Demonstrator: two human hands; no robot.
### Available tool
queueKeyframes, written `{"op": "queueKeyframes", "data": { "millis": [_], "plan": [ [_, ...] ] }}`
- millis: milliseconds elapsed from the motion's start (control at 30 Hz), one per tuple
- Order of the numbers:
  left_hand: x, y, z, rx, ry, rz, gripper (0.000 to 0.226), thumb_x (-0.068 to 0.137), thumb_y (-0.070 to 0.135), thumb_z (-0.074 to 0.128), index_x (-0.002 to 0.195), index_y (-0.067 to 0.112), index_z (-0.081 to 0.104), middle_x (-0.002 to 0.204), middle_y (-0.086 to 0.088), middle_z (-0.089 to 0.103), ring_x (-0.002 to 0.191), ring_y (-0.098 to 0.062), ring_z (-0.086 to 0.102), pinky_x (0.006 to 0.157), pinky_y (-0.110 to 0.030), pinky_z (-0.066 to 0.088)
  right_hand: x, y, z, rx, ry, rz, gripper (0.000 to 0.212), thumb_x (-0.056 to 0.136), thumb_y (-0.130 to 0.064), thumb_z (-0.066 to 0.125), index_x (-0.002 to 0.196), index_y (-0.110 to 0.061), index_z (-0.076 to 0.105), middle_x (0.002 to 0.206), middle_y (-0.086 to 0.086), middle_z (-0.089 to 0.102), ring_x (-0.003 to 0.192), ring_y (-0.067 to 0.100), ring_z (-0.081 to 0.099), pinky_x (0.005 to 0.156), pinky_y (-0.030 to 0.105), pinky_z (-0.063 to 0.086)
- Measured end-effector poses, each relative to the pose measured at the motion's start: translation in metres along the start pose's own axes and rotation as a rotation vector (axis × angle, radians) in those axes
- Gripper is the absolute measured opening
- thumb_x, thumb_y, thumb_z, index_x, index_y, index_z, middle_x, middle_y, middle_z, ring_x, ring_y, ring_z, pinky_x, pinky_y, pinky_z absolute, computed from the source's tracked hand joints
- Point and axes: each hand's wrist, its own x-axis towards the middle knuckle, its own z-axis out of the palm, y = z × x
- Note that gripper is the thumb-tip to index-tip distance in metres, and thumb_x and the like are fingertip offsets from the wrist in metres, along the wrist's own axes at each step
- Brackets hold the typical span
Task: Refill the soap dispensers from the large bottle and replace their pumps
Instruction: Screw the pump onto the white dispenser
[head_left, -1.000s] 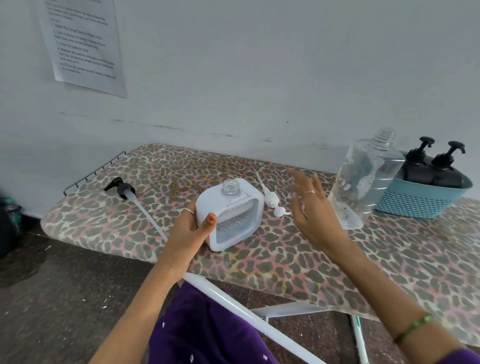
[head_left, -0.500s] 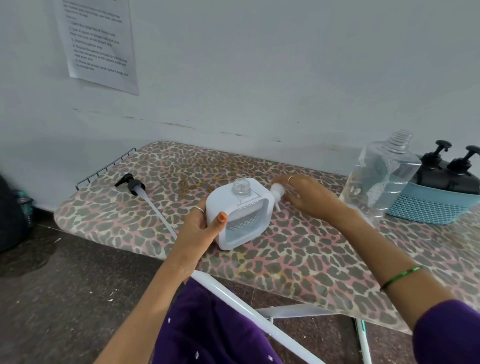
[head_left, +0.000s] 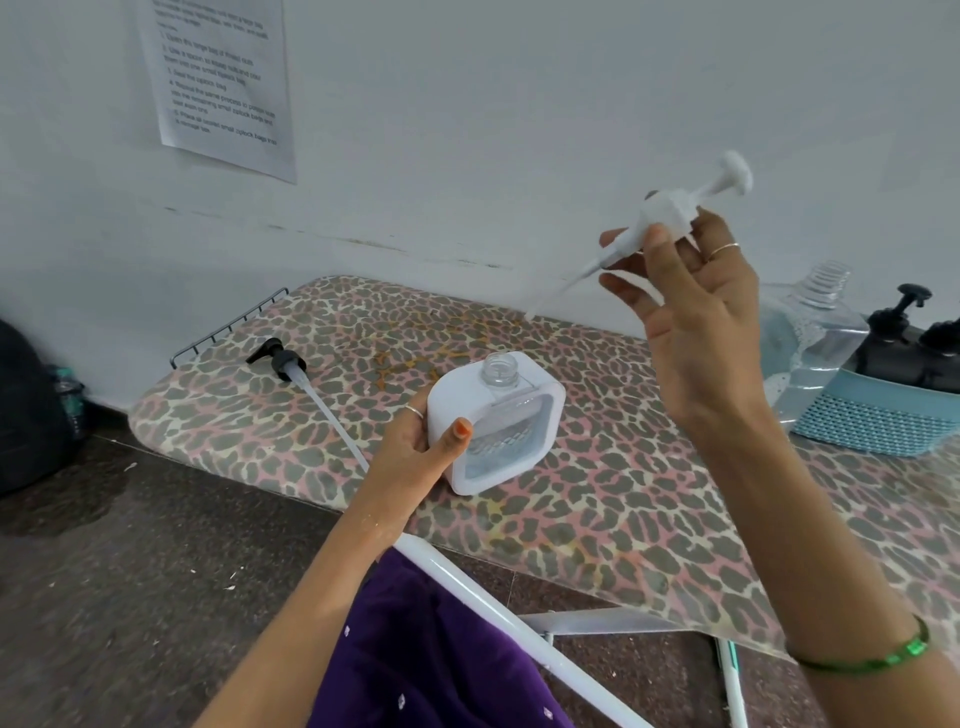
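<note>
While the left hand (head_left: 415, 447) grips the white dispenser (head_left: 496, 421) standing on the leopard-print surface (head_left: 597, 519), the right hand (head_left: 685, 312) pinches the white pump (head_left: 670, 213) at its collar — light, stiff plastic, likely soap-slick. Farther back stand the large bottle (head_left: 802, 332) and a blue basket (head_left: 883, 421) — then a plain wall.

A leopard-print ironing board (head_left: 597, 525) stands against a white wall (head_left: 519, 104), a wire rack (head_left: 228, 325) at its far left end. A printed paper sheet (head_left: 223, 83) hangs on the wall, upper left. A dark bag (head_left: 26, 410) sits on the speckled floor (head_left: 130, 571), far left.
</note>
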Motion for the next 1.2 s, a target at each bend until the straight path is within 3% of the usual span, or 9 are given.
{"op": "queueKeyframes", "data": {
  "millis": [133, 333, 500, 633, 767, 867, 1000, 1133, 1200],
  "plan": [
    [-0.001, 0.001, 0.0, 0.012, -0.007, 0.0, 0.082, 0.052, 0.08, 0.07, 0.117, 0.032, 0.059, 0.114, -0.002, 0.07, 0.108, -0.024, 0.065, 0.09, -0.053, 0.051, -0.006, 0.004, 0.011, -0.076, -0.071, 0.03, 0.024, 0.097, -0.013, 0.052, 0.12, -0.006, 0.05, 0.095, 0.002, 0.072, 0.1, 0.023, 0.067, 0.085, 0.035, 0.052],
    [-0.002, 0.004, 0.001, 0.012, -0.008, -0.005, 0.086, 0.051, 0.079, 0.071, 0.12, 0.029, 0.057, 0.113, 0.005, 0.07, 0.108, -0.015, 0.066, 0.081, -0.032, 0.059, -0.008, 0.011, 0.014, -0.181, -0.094, 0.045, 0.02, 0.096, -0.014, 0.054, 0.116, -0.01, 0.052, 0.099, 0.01, 0.07, 0.098, 0.024, 0.067, 0.084, 0.034, 0.054],
    [-0.003, 0.004, 0.001, 0.018, 0.0, -0.01, 0.082, 0.051, 0.08, 0.07, 0.118, 0.033, 0.058, 0.112, 0.001, 0.07, 0.106, -0.024, 0.066, 0.084, -0.053, 0.053, -0.011, 0.022, 0.016, -0.261, -0.187, 0.095, 0.03, 0.095, -0.014, 0.057, 0.123, -0.005, 0.051, 0.101, 0.011, 0.07, 0.098, 0.023, 0.068, 0.085, 0.032, 0.053],
    [-0.006, 0.005, 0.001, 0.003, -0.007, -0.009, 0.079, 0.051, 0.08, 0.07, 0.116, 0.037, 0.059, 0.111, 0.001, 0.07, 0.107, -0.026, 0.065, 0.087, -0.055, 0.051, -0.017, 0.03, 0.022, -0.384, -0.279, 0.168, 0.033, 0.093, -0.013, 0.061, 0.124, -0.005, 0.054, 0.105, 0.009, 0.07, 0.098, 0.018, 0.067, 0.089, 0.034, 0.054],
    [-0.005, 0.008, 0.003, -0.005, -0.02, 0.011, 0.061, 0.054, 0.08, 0.068, 0.106, 0.049, 0.064, 0.109, -0.011, 0.068, 0.101, -0.037, 0.062, 0.084, -0.071, 0.042, -0.021, 0.037, 0.024, -0.525, -0.312, 0.188, 0.031, 0.087, -0.029, 0.066, 0.116, -0.018, 0.061, 0.106, -0.005, 0.069, 0.102, 0.012, 0.064, 0.094, 0.048, 0.05],
    [-0.004, 0.008, 0.003, -0.001, -0.022, 0.009, 0.061, 0.054, 0.08, 0.069, 0.106, 0.049, 0.064, 0.109, -0.006, 0.069, 0.103, -0.029, 0.065, 0.087, -0.065, 0.046, -0.022, 0.041, 0.023, -0.594, -0.327, 0.218, 0.037, 0.082, -0.038, 0.065, 0.115, -0.022, 0.063, 0.107, -0.01, 0.068, 0.105, 0.007, 0.062, 0.096, 0.048, 0.048],
    [-0.004, 0.006, 0.002, -0.001, -0.033, 0.01, 0.072, 0.054, 0.078, 0.071, 0.113, 0.038, 0.061, 0.109, 0.007, 0.071, 0.105, -0.013, 0.067, 0.082, -0.032, 0.057, -0.025, 0.044, 0.021, -0.627, -0.33, 0.251, 0.045, 0.079, -0.042, 0.065, 0.118, -0.021, 0.063, 0.112, -0.009, 0.067, 0.106, 0.007, 0.061, 0.097, 0.047, 0.047],
    [-0.003, 0.005, 0.001, -0.01, -0.031, 0.011, 0.059, 0.054, 0.078, 0.07, 0.105, 0.049, 0.065, 0.107, 0.006, 0.071, 0.102, -0.017, 0.067, 0.087, -0.048, 0.052, -0.028, 0.045, 0.019, -0.663, -0.327, 0.269, 0.05, 0.078, -0.043, 0.064, 0.121, -0.017, 0.063, 0.119, -0.009, 0.065, 0.111, 0.006, 0.059, 0.102, 0.043, 0.044],
    [-0.003, 0.004, 0.001, -0.02, -0.033, 0.01, 0.066, 0.053, 0.078, 0.071, 0.109, 0.043, 0.063, 0.108, 0.007, 0.072, 0.103, -0.014, 0.067, 0.086, -0.041, 0.055, -0.03, 0.046, 0.019, -0.658, -0.327, 0.276, 0.044, 0.078, -0.042, 0.066, 0.115, -0.018, 0.064, 0.115, -0.01, 0.066, 0.109, 0.007, 0.061, 0.102, 0.043, 0.043]
  ]
}}
